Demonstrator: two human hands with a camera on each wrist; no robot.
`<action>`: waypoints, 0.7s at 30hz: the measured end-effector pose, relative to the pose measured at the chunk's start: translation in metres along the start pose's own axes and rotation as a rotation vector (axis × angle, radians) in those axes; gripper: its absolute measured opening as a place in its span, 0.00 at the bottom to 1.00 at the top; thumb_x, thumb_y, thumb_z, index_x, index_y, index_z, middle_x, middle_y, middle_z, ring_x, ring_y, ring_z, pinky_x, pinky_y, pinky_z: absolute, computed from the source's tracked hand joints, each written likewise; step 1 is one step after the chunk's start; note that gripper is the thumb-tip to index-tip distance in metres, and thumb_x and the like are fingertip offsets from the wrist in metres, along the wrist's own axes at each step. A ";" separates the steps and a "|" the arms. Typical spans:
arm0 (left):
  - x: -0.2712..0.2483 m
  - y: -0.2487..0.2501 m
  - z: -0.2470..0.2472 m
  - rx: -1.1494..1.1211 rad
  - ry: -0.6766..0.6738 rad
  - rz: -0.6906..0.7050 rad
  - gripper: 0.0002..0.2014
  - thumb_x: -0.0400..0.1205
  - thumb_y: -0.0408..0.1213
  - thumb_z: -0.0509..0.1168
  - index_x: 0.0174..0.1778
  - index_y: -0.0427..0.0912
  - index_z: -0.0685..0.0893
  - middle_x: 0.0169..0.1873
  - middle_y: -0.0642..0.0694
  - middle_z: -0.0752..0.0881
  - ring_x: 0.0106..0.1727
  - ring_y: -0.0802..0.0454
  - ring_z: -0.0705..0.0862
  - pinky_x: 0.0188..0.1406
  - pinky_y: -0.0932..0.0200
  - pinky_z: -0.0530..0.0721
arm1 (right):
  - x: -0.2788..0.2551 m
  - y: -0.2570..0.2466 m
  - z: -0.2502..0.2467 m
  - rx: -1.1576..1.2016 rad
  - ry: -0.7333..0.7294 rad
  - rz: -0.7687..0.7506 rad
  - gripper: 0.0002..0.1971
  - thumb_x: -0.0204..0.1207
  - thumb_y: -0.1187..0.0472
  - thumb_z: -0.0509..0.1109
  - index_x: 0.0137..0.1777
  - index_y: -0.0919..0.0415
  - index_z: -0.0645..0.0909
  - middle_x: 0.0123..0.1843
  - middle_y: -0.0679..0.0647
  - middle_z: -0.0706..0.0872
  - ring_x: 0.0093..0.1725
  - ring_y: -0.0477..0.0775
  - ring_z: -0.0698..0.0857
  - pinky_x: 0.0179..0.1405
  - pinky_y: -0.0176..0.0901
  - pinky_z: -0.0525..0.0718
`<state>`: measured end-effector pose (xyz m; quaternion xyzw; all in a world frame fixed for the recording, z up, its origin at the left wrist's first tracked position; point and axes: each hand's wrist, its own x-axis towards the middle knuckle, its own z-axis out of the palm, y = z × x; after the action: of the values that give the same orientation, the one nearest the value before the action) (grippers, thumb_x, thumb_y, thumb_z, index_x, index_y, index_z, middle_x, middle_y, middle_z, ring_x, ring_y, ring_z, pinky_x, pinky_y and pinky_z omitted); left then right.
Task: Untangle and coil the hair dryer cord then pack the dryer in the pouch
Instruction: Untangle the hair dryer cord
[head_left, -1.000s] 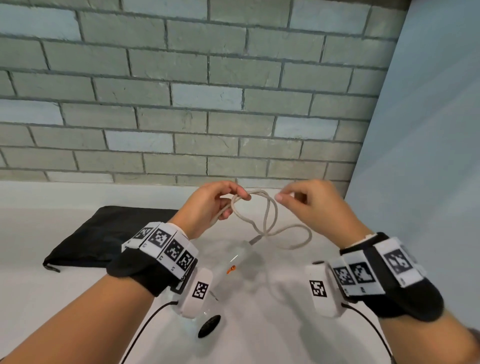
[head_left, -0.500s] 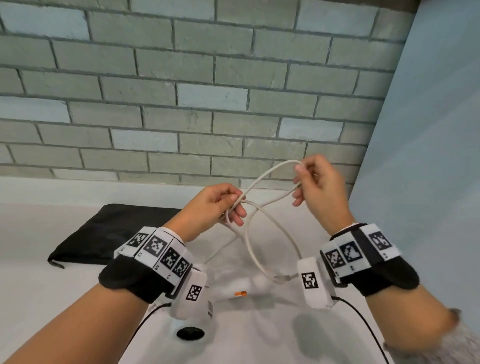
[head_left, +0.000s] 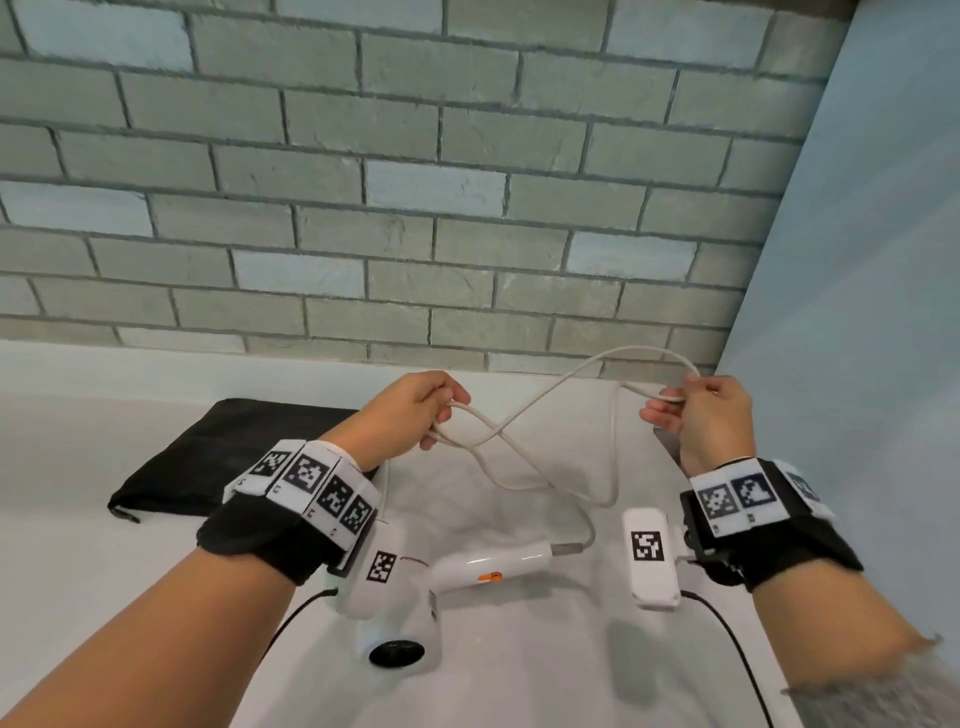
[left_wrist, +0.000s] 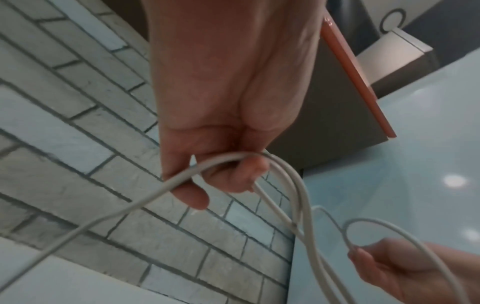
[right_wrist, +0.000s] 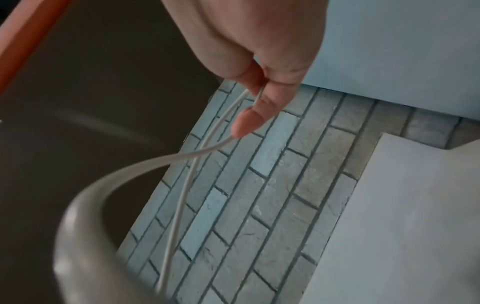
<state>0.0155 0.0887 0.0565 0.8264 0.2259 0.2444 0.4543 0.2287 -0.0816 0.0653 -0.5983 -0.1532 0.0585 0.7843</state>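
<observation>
A white hair dryer (head_left: 488, 564) lies on the white counter (head_left: 78, 545) between my wrists, nozzle toward me. Its pale cord (head_left: 524, 415) runs from the handle end up into both hands and crosses itself in the air between them. My left hand (head_left: 415, 415) grips a bend of the cord (left_wrist: 221, 162) with curled fingers. My right hand (head_left: 701, 415), held out to the right, pinches another loop of the cord (right_wrist: 207, 152) between thumb and forefinger. The black pouch (head_left: 234, 457) lies flat on the counter behind my left wrist.
A grey brick wall (head_left: 415, 182) rises behind the counter. A pale blue wall (head_left: 883, 338) closes the right side, close to my right hand. Black cables (head_left: 737, 654) trail from the wrist cameras across the counter.
My hands have drawn apart: the right hand carried its loop up and out to the right, stretching the cord. The dryer now lies turned on the counter.
</observation>
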 end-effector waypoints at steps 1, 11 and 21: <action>0.000 0.001 0.003 -0.034 0.010 -0.002 0.13 0.86 0.32 0.48 0.45 0.41 0.78 0.27 0.49 0.70 0.24 0.56 0.67 0.19 0.72 0.69 | 0.001 0.001 0.001 -0.061 -0.013 0.010 0.03 0.82 0.69 0.53 0.52 0.64 0.67 0.33 0.62 0.76 0.15 0.48 0.81 0.15 0.38 0.83; -0.004 0.013 0.030 0.137 0.201 0.242 0.11 0.86 0.37 0.50 0.52 0.46 0.78 0.30 0.48 0.75 0.35 0.48 0.75 0.39 0.48 0.77 | -0.048 -0.017 0.028 -0.878 -0.770 -0.783 0.16 0.75 0.66 0.65 0.61 0.54 0.79 0.57 0.48 0.79 0.55 0.47 0.72 0.57 0.30 0.68; 0.000 0.005 0.022 -0.035 0.230 0.320 0.10 0.86 0.35 0.51 0.48 0.54 0.75 0.26 0.48 0.79 0.27 0.60 0.79 0.31 0.71 0.79 | -0.059 -0.024 0.046 -0.519 -0.801 -0.711 0.07 0.79 0.61 0.62 0.40 0.57 0.79 0.34 0.47 0.80 0.32 0.42 0.79 0.36 0.34 0.79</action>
<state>0.0298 0.0727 0.0505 0.8102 0.1378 0.4103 0.3953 0.1565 -0.0623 0.0893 -0.6139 -0.6374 -0.0259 0.4649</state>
